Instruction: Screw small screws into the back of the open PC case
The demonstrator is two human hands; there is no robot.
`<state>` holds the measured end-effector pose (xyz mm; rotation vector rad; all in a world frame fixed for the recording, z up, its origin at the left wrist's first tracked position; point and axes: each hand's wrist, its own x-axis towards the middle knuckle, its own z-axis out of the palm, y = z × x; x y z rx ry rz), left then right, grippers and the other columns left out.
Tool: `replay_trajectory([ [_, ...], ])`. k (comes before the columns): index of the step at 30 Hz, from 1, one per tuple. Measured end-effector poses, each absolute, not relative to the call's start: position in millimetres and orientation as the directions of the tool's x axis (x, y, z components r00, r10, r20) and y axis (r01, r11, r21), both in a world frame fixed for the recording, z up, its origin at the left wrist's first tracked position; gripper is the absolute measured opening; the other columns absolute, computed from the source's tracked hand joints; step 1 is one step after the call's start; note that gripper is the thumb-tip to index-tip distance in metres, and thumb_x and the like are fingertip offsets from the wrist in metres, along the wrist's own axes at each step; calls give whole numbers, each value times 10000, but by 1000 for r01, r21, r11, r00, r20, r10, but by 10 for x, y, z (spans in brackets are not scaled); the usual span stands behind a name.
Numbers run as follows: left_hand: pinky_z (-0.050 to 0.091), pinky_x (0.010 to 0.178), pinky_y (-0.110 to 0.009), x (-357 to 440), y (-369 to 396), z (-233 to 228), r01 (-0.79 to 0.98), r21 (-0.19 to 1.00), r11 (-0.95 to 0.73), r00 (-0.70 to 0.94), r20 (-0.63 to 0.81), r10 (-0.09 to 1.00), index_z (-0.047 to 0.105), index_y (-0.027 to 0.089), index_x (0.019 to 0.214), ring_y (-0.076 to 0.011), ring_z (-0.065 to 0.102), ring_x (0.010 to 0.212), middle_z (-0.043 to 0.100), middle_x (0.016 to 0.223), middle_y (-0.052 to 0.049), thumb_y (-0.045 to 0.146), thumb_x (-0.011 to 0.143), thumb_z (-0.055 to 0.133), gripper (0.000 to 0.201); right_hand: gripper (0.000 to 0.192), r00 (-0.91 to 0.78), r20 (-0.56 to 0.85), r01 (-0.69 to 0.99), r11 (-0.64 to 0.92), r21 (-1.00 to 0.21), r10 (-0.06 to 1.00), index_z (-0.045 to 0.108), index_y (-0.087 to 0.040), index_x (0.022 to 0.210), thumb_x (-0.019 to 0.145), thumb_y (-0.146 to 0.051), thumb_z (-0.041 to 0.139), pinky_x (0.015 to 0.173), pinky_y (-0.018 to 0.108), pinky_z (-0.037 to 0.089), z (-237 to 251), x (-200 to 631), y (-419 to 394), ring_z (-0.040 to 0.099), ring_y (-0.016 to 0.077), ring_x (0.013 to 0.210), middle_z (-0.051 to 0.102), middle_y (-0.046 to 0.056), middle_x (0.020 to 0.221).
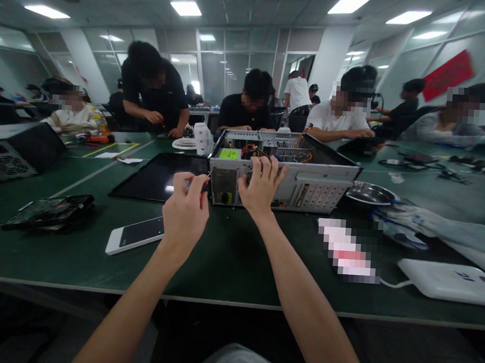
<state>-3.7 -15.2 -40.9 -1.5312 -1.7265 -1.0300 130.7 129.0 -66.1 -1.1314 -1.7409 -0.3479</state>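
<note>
An open grey computer case [308,177] lies on its side on the green table [229,257], its inside showing wires and a green-labelled power supply [229,154]. My right hand [262,187] rests on the case's near back panel, fingers spread over its top edge. My left hand [185,211] is closed around a small tool with a red-and-black handle [204,186], whose tip points at the case's left rear corner.
A black side panel [160,176] lies left of the case. A white phone [134,235] sits by my left wrist. A metal bowl [371,194], grey cloth [429,226] and white device [450,282] lie to the right. Several people work across the table.
</note>
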Motion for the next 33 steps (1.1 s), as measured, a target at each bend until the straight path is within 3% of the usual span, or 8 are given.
replay_trajectory([
  [3, 420, 518, -259, 4, -154, -460, 988, 156, 18, -142, 837, 529, 667, 205, 1136, -145, 592, 685, 626, 1056, -80, 129, 913, 533, 271, 495, -72, 858, 817, 523, -242, 509, 564, -144, 1365, 889, -269, 510, 1266, 634, 60, -673, 1306, 1302, 341, 345, 1462, 565, 148, 1412],
  [10, 437, 578, -258, -82, -136, -429, 987, 158, -32, -128, 887, 444, 670, 193, 1047, -169, 640, 734, 698, 955, -59, 262, 933, 598, 151, 490, -69, 850, 802, 536, -264, 523, 568, -147, 1362, 888, -258, 519, 1250, 656, 104, -668, 1307, 1301, 334, 351, 1465, 564, 159, 1415],
  [17, 389, 593, -286, -244, -90, -347, 969, 209, 130, -246, 825, 508, 676, 212, 1030, -189, 610, 645, 713, 863, -55, 373, 999, 524, 224, 487, -73, 846, 811, 525, -257, 528, 567, -168, 1365, 892, -264, 512, 1246, 658, 98, -659, 1314, 1288, 346, 349, 1467, 565, 153, 1421],
  [29, 439, 652, -289, -105, -92, -350, 968, 250, -4, -214, 835, 506, 683, 185, 946, -174, 613, 741, 671, 889, -48, 214, 906, 562, 130, 485, -73, 860, 820, 522, -237, 505, 571, -149, 1354, 886, -257, 505, 1249, 655, 102, -672, 1310, 1309, 358, 359, 1456, 572, 154, 1403],
  [33, 481, 750, -332, -164, -96, -322, 982, 176, -72, -126, 885, 447, 690, 184, 946, -213, 617, 856, 683, 918, -61, 180, 884, 622, 92, 488, -79, 859, 812, 533, -239, 506, 560, -145, 1366, 893, -256, 511, 1242, 665, 103, -680, 1311, 1317, 343, 362, 1460, 561, 163, 1408],
])
